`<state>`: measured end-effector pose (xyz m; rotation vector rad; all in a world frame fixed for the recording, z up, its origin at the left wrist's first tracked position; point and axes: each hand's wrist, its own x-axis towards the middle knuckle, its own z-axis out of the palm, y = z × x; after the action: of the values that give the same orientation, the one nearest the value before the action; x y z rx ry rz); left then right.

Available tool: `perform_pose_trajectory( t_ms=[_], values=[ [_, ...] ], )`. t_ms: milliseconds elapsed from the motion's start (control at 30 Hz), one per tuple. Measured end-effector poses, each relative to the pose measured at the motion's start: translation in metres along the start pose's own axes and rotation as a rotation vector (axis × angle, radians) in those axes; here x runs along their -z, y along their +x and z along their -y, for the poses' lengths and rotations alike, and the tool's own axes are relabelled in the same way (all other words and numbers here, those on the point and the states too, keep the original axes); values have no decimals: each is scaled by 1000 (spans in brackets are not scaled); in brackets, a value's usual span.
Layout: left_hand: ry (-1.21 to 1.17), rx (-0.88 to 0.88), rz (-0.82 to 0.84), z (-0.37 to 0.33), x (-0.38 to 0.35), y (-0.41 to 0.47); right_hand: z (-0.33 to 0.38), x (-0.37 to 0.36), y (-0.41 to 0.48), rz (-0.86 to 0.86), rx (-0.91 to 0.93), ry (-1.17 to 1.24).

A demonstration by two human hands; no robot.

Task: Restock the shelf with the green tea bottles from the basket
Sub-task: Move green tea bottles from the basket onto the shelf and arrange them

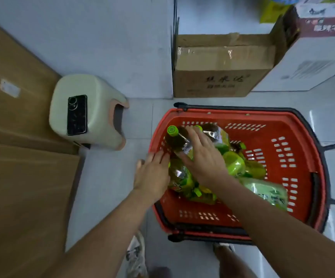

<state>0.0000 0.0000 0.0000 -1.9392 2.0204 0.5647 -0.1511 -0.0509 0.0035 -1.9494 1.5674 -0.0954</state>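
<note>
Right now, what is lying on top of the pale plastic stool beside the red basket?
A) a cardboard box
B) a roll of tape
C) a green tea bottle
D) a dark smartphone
D: a dark smartphone lies flat, camera side up, on the pale plastic stool, while the green tea bottles are all in the red plastic basket.

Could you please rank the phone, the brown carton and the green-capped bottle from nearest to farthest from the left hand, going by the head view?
From the left hand:
1. Green-capped bottle, just beyond the fingers, in the basket's left corner.
2. Phone, to the left on the stool.
3. Brown carton, beyond the basket, against the wall.
</note>
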Motion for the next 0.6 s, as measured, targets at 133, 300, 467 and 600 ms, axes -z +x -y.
perform_pose_trajectory(
  t_ms=[133,300,467,600],
  values=[
    [66,-184,-104,22,-45,13,17,-53,31,-98,-25,-57],
    [38,-249,-182,26,-53,22,14,-91,56,-296,-75,-74],
    [70,-290,-256,28,-62,23,-8,-93,66,-384,65,-135],
    [204,-353,-210,34,-63,18,-10,-79,53,-318,145,6]
  ],
)
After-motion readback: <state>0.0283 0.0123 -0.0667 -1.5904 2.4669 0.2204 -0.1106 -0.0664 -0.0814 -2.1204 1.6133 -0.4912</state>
